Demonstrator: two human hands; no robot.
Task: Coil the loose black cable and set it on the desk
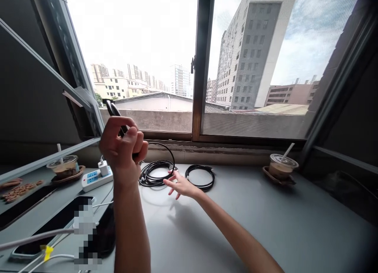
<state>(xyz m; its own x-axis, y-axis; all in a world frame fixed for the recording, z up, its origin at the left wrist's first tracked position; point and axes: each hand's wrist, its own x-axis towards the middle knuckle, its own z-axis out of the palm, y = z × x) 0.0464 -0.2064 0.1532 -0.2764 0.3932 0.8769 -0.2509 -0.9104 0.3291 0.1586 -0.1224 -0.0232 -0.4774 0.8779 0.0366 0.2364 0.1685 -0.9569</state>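
Observation:
My left hand [125, 143] is raised in front of the window, its fingers wrapped round a black cable [112, 107]. From that hand a strand curves down toward a coiled black cable [153, 174] lying on the grey table. My right hand [180, 184] hovers beside this coil with its fingers spread, close to the hanging strand; whether the fingertips touch it I cannot tell. A second, smaller black cable coil [201, 188] lies just behind and to the right of my right hand.
Drink cups stand at the right [283, 166] and at the left [63, 166]. A white power strip [94, 178] sits left of my left forearm. Phones [59, 222] and white cables [38, 237] lie at the front left. A window frame [201, 68] rises behind the table.

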